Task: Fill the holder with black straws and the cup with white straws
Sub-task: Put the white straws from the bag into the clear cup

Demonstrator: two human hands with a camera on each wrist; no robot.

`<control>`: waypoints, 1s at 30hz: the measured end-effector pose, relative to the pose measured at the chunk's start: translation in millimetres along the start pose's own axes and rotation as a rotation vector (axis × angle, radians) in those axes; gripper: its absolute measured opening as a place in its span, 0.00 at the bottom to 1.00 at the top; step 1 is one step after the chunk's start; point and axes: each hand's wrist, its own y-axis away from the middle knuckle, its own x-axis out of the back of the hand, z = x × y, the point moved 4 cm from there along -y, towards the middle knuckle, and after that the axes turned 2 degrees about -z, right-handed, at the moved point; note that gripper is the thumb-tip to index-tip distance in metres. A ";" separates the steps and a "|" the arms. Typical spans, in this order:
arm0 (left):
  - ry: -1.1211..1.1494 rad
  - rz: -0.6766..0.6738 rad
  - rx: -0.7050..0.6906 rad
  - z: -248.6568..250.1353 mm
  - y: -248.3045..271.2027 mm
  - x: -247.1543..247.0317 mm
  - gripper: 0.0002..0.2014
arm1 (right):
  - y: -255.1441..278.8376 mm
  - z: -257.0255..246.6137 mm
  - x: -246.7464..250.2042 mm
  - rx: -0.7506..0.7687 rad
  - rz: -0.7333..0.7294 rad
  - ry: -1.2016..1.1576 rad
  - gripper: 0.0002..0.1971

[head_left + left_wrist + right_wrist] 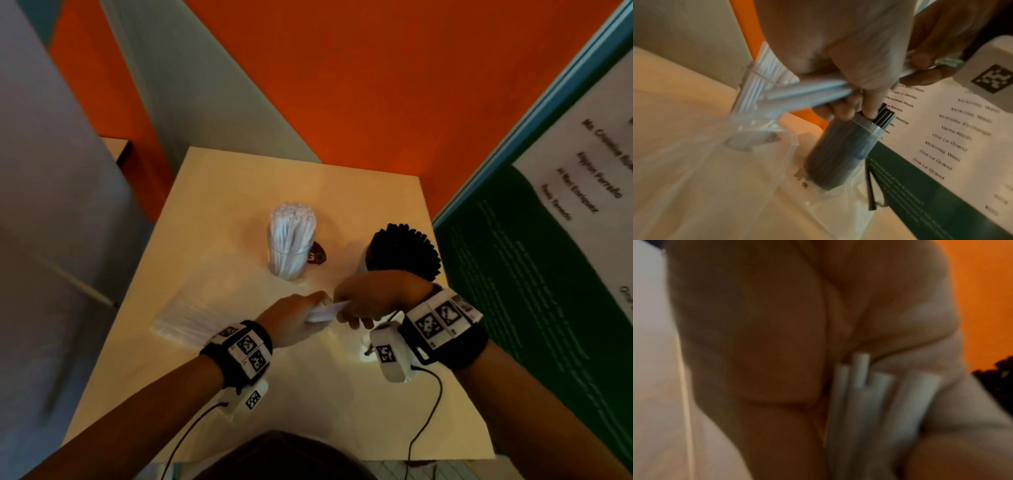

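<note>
The left hand [297, 320] has its fingers curled round a small bundle of white straws [325, 312], and the right hand [373, 298] pinches the other end of the same bundle; both hands meet above the tabletop [308, 404], near its middle. In the right wrist view the straw ends lie uneven in the grip, one standing out past the others. I judge that the step in hand is to pass or tidy this bundle before it goes into the cup [290, 250], which stands just behind the hands and already looks well packed with white straws. The holder [404, 251], full of black straws, stands to the right of the cup, close behind the right hand.

To do it well, first make the ends level. Then one hand alone should take the bundle, turn it upright, and push it slowly into a gap, because the cup is crowded and could tip. A clear plastic bag [185, 322] lies left of the hands. A few black straws [872, 191] lie loose beside the holder.
</note>
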 end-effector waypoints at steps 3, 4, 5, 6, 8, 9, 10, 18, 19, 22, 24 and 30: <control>0.124 0.052 -0.041 5.2 -8.0 9.6 0.03 | 21.2 7.3 29.8 0.154 0.394 -0.090 0.19; 0.139 0.061 -0.051 5.2 -10.3 14.0 0.09 | 24.5 11.8 36.7 0.224 0.542 -0.241 0.20; 0.145 0.065 -0.055 4.0 -12.6 17.4 0.12 | 27.2 14.8 40.9 0.299 0.680 -0.399 0.21; 0.150 0.076 -0.040 2.8 -15.0 21.0 0.13 | 26.5 15.8 41.5 0.350 0.787 -0.506 0.22; 0.152 0.103 -0.023 1.8 -19.0 27.2 0.11 | 16.5 10.6 36.4 0.409 0.879 -0.592 0.27; 0.154 0.112 -0.019 1.4 -20.5 28.9 0.10 | 8.4 5.9 32.1 0.430 0.873 -0.612 0.29; 0.153 0.110 -0.011 1.7 -20.8 30.3 0.07 | 0.6 1.3 28.3 0.440 0.862 -0.625 0.30; 0.327 0.299 0.085 -19.8 -13.3 59.5 0.05 | -30.5 -17.5 22.8 0.817 0.934 -1.047 0.13; 0.358 0.317 0.082 -20.3 -14.6 62.5 0.05 | -36.7 -26.1 18.8 0.841 0.938 -1.018 0.15; 0.405 0.366 0.104 -22.9 -20.6 70.8 0.10 | -43.7 -38.0 26.1 0.880 0.952 -1.029 0.18; 0.320 0.425 0.123 -28.2 -22.2 77.3 0.11 | -43.2 -35.5 45.6 0.923 0.923 -1.117 0.15; -0.036 0.495 0.206 -56.4 -15.0 84.2 0.24 | -33.5 -5.6 107.6 0.796 1.164 -1.046 0.18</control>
